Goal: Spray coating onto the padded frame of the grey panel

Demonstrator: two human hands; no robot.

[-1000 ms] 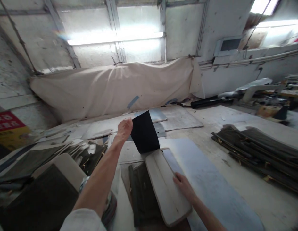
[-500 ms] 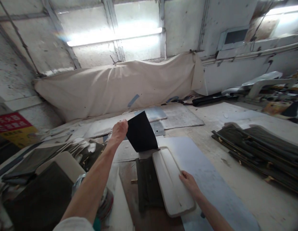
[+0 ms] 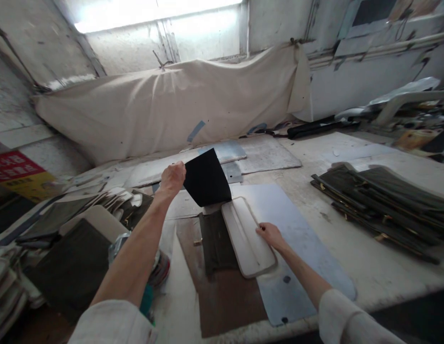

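My left hand (image 3: 174, 177) grips the left edge of a stiff black sheet (image 3: 207, 177), which is held up at a tilt above the table. Its lower right corner hangs by the top of a pale rounded panel (image 3: 248, 241). My right hand (image 3: 271, 235) pinches the right edge of that panel, thumb on top. Under the panel's left side lies a dark olive fabric piece (image 3: 218, 243) with a small brass-coloured zip pull (image 3: 197, 242) at its left edge. Beneath it a brown sheet (image 3: 231, 306) rests on the table.
A pale blue board (image 3: 301, 248) lies to the right. Farther right is a stack of dark zipped pieces (image 3: 383, 205). On the left are piled pale and dark panels (image 3: 75, 253) and a can (image 3: 161, 270). A beige cloth (image 3: 179, 110) hangs along the back wall.
The camera view has tipped downward, so the table's front edge now shows. Both hands keep their holds on the black sheet and the pale panel, with little other movement.
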